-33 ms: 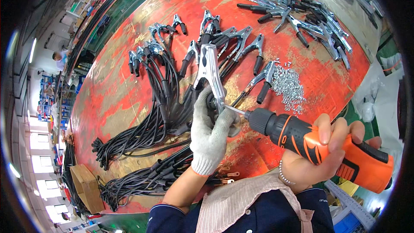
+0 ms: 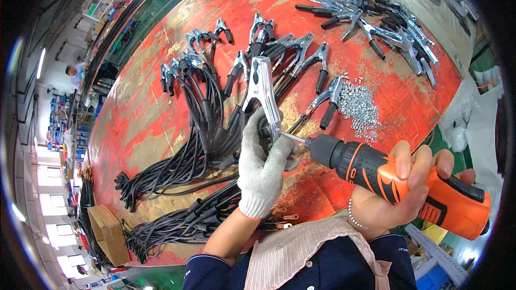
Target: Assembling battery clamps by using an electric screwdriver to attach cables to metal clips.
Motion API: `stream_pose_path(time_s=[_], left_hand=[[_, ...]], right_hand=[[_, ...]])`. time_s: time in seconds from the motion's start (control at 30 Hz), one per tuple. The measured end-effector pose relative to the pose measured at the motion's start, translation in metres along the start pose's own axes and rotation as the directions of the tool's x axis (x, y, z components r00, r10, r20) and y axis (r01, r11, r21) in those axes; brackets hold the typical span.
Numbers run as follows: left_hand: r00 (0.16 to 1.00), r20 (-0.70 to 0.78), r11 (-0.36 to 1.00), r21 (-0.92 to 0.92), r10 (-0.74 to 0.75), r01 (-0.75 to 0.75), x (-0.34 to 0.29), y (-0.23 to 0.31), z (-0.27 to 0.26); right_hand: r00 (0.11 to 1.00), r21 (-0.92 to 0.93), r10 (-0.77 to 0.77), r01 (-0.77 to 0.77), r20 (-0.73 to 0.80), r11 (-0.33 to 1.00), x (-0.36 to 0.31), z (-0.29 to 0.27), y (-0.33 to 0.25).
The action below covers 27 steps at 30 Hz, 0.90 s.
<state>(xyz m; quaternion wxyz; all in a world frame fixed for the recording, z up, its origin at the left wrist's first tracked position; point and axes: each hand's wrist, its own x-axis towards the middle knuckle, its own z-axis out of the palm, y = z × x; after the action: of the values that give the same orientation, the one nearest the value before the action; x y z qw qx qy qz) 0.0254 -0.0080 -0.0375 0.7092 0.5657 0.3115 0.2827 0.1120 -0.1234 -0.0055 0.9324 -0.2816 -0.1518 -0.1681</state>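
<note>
In a white knit glove, my left hand (image 2: 263,166) is closed round the handle end of a silver metal clamp (image 2: 260,87), whose jaws point away from me. My bare right hand (image 2: 411,180) grips an orange and black cordless screwdriver (image 2: 371,169). The thin bit reaches left to the clamp's side, right by my gloved fingertips. Whatever fastener sits at the bit's tip is too small to make out. Part of the clamp's lower end is hidden by the glove. Just beyond lie clamps joined to black cables (image 2: 201,113).
A heap of loose clamps (image 2: 376,19) lies at the far right of the red, worn table (image 2: 140,70). Small metal nuts (image 2: 359,108) are piled right of centre, beside a single clamp (image 2: 329,99). More black cables (image 2: 183,223) lie near left, next to a cardboard box (image 2: 107,233).
Almost nothing differs. The clamp and the screwdriver have shifted very slightly, with both hands keeping their hold and the bit still at the clamp.
</note>
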Motion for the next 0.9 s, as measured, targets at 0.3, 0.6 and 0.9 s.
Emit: stream_pose_path(time_s=[0.3, 0.6, 0.9], left_hand=[[0.974, 0.174, 0.989, 0.026, -0.145, 0.143, 0.014, 0.004, -0.008], [0.837, 0.253, 0.239, 0.882, 0.484, -0.405, 0.033, 0.027, -0.038], [0.804, 0.469, 0.117, 0.834, 0.365, -0.540, 0.001, 0.026, -0.027]], right_hand=[[0.958, -0.070, 0.072, -0.054, 0.277, 0.996, 0.008, -0.015, -0.002], [0.920, -0.035, 0.215, -0.215, 0.328, 0.976, 0.002, -0.020, 0.014], [0.530, -0.156, 0.804, -0.800, 0.270, 0.579, -0.046, -0.037, 0.075]])
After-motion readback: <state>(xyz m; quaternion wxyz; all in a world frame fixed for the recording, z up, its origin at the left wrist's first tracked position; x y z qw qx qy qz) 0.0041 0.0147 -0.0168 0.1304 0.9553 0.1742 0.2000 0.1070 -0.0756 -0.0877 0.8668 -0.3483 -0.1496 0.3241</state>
